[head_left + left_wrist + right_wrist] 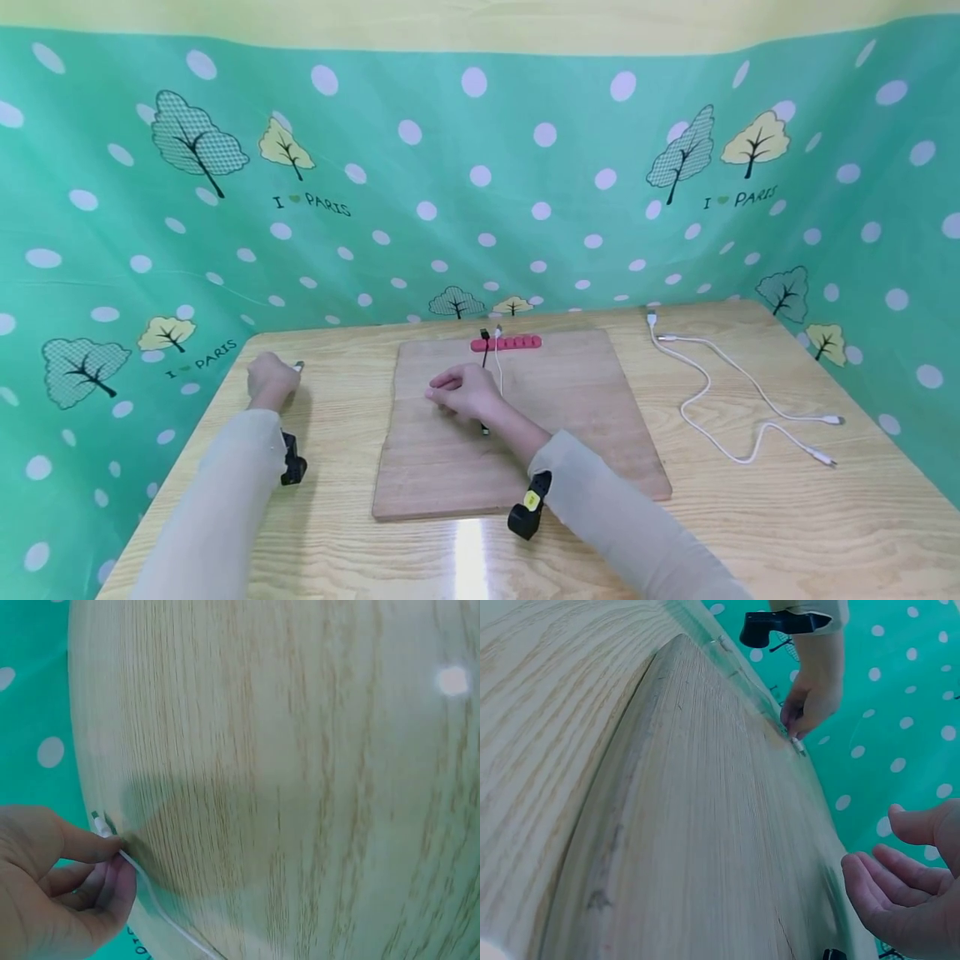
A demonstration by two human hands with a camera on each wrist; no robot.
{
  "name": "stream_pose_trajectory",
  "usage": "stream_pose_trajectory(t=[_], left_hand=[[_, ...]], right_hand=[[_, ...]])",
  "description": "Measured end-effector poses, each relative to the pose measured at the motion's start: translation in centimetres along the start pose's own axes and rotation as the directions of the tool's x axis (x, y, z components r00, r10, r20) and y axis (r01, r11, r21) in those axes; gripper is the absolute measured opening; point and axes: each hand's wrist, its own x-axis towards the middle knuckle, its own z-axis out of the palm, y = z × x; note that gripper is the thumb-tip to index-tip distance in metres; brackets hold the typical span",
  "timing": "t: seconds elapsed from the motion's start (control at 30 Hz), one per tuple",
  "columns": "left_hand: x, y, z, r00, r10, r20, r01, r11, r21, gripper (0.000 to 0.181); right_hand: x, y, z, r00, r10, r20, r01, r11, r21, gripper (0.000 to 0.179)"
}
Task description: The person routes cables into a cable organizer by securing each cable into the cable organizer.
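At the far left of the table, my left hand (272, 380) pinches a white cable (161, 911) between thumb and fingers, just behind its plug (102, 823). The plug end also shows beyond the fingers in the head view. My right hand (467, 392) hovers over the wooden board (427, 467), its thumb apart from loosely bent fingers, holding nothing. A red cable holder (517, 342) lies along the board's far edge. A black cable (485, 353) and a white cable (500, 367) sit in its left slots, and my right hand and forearm partly hide them.
A white cable (707, 385) with several plug ends lies in loose curves on the table's right side. Behind the table (337, 500) hangs a green dotted curtain (480, 150), which also runs down both sides.
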Motion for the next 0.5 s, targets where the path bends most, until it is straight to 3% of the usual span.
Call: stream_pose_trajectory(t=[0.3,0.5], left_hand=[[-0.38,0.38,-0.33,0.998,0.047,0.032,-0.048,0.998,0.046,0.030],[-0.99,0.85,-0.57,0.998,0.047,0.036,-0.049,0.997,0.053,0.033]], right_hand=[[0.43,0.14,0.36,1.000,0.013,-0.003,-0.013,1.000,0.021,0.020],[0.78,0.13,0.93,0.999,0.047,-0.005,-0.047,0.996,0.071,0.019]])
